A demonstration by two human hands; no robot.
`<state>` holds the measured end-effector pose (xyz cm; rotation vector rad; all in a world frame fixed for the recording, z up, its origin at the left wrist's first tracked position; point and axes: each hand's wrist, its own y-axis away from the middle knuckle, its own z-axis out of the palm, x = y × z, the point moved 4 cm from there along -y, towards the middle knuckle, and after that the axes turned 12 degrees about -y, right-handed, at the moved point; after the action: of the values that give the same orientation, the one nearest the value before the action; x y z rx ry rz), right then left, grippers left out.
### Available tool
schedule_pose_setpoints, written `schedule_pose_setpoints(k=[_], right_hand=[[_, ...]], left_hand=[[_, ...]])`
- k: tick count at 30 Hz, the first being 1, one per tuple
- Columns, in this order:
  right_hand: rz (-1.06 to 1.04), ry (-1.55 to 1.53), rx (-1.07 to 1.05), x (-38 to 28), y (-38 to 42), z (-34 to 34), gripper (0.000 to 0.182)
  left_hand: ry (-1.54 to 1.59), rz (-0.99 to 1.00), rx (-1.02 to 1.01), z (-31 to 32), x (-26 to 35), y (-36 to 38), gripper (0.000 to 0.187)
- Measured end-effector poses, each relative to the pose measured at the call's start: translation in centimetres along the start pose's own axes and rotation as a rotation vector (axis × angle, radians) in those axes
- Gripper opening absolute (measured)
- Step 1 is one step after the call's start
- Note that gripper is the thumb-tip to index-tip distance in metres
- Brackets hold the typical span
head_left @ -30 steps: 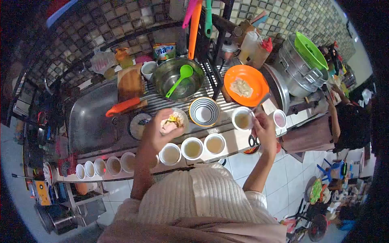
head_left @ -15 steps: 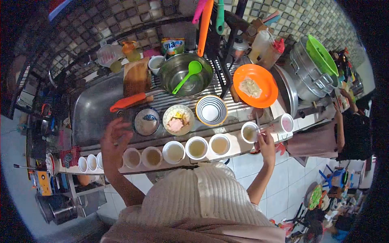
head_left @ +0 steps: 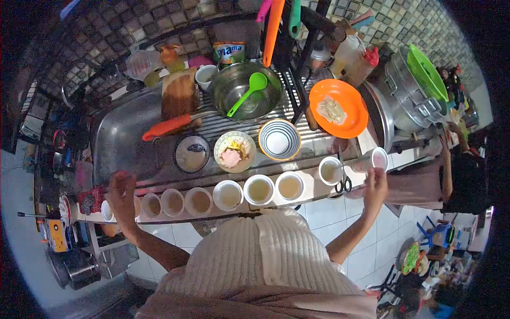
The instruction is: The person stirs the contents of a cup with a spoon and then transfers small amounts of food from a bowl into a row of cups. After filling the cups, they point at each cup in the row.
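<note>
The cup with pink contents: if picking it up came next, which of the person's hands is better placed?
Right hand, I'd judge: its fingertips are right by the cup with pink contents. The left hand is at the opposite, left end of the row of white cups.

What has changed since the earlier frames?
The left hand moved left, from the food bowl toward the left end of the row of cups. The right hand let go of a white cup, now nearer the wearer, and moved right to the cup with pink contents. The striped bowl and orange plate stayed put.
</note>
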<state>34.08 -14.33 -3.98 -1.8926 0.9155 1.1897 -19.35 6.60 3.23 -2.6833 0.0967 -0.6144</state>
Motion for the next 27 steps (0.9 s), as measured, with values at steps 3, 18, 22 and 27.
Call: schedule_pose_setpoints(k=[3, 18, 22, 27], right_hand=[[-0.081, -0.084, 0.042, -1.8, -0.3, -1.1, 0.014], [0.013, 0.320, -0.653, -5.4, 5.9, 5.6, 0.028], [0.090, 0.002, -0.433, -6.6, 4.9, 5.1, 0.018], [-0.036, -0.191, -0.680, -9.7, 4.4, 9.9, 0.012]], left_hand=[[-0.001, -0.061, -0.045, 0.2, -1.1, 0.4, 0.019], [0.170, 0.321, -0.592, 7.5, 10.9, 5.1, 0.054], [0.146, 0.629, -0.673, 8.9, 15.9, 5.9, 0.062], [0.171, 0.686, -0.574, 10.0, 16.4, 5.8, 0.060]])
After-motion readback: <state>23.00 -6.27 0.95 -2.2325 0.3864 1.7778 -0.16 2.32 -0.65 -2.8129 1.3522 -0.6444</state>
